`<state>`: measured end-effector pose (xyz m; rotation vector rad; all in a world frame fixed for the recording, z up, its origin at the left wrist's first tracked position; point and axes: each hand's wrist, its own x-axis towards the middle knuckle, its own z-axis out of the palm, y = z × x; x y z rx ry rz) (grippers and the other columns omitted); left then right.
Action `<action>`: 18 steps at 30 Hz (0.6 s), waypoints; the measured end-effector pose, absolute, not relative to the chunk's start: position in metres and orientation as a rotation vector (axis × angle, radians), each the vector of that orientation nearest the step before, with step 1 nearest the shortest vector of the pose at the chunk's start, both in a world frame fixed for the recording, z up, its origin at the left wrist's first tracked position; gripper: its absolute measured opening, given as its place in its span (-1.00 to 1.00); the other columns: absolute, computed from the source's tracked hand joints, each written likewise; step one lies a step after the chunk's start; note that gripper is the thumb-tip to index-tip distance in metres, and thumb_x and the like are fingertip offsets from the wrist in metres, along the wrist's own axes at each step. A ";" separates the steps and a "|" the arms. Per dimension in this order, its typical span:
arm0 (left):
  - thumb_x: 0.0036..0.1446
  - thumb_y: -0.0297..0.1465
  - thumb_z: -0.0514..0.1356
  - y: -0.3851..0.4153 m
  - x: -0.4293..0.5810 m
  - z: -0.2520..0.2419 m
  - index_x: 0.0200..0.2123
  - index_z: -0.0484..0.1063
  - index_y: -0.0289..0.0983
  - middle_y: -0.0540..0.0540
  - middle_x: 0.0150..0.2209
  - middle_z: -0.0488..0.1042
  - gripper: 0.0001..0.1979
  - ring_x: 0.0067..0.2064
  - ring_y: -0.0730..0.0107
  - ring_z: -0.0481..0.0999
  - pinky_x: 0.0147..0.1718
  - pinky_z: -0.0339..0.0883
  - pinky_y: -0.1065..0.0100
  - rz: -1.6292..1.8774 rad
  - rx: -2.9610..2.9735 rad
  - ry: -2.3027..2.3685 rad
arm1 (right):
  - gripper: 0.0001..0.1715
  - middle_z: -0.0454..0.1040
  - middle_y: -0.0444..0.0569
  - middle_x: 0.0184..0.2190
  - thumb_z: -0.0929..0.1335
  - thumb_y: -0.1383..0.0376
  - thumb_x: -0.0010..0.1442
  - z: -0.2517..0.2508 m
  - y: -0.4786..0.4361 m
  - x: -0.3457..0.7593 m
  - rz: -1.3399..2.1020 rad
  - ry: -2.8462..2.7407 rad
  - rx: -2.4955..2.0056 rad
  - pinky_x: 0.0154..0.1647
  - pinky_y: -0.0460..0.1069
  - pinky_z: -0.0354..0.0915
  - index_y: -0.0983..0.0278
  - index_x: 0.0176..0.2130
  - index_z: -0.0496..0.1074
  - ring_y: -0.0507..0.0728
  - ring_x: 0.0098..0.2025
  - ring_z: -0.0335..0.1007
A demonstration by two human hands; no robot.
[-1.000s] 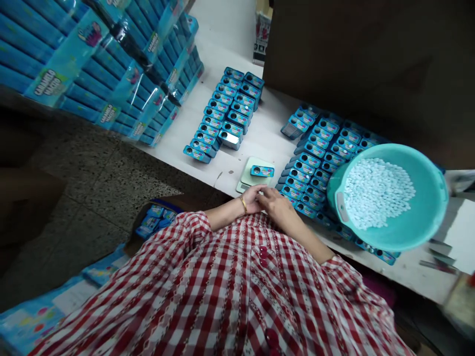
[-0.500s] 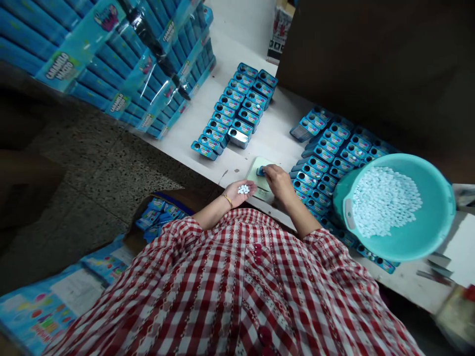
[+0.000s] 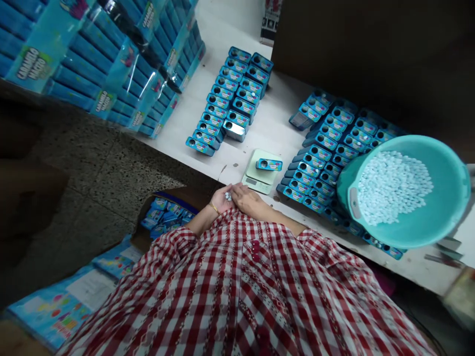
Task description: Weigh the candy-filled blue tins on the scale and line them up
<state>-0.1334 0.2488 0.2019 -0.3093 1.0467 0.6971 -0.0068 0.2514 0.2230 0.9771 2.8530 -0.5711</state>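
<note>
My left hand point(image 3: 222, 199) is cupped palm up at the table's near edge, with a few small white candies point(image 3: 227, 196) lying in it. My right hand point(image 3: 248, 199) sits right beside it, fingertips reaching into that palm at the candies. Just beyond both hands a small blue tin point(image 3: 269, 164) lies on a pale green scale point(image 3: 257, 179). A teal basin point(image 3: 441, 217) full of white candies stands to the right.
Rows of blue tins point(image 3: 232, 99) lie behind the scale and more blue tins point(image 3: 326, 148) fill the space beside the basin. Wrapped packs of blue boxes point(image 3: 111, 64) are stacked at the left. A box with tins point(image 3: 166, 217) sits on the floor.
My right hand left the tin on the scale and came back to my left palm. My left hand drew closer to my body and curled more around the candies.
</note>
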 end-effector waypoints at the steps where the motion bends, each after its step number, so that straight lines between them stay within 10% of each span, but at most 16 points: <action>1: 0.20 -0.40 -0.06 0.247 -0.136 0.202 0.00 0.37 -0.42 -0.27 -0.21 0.53 -0.61 -0.14 0.20 0.53 -0.11 0.36 0.18 0.687 -0.306 1.057 | -0.62 0.34 0.20 -0.13 0.07 0.46 0.24 0.221 0.251 -0.009 -0.588 2.858 0.943 -0.20 0.05 0.28 0.48 -0.05 0.30 0.19 -0.14 0.26; 18: 0.16 -0.51 -0.01 0.252 -0.127 0.207 -0.37 0.46 -0.41 -0.16 -0.46 0.50 -0.76 -0.28 0.28 0.53 -0.20 0.40 0.26 0.662 -0.323 1.170 | -0.76 0.36 0.08 -0.23 0.16 0.46 0.24 0.228 0.256 0.005 -0.975 2.787 1.083 -0.15 -0.01 0.26 0.41 -0.13 0.33 0.08 -0.18 0.29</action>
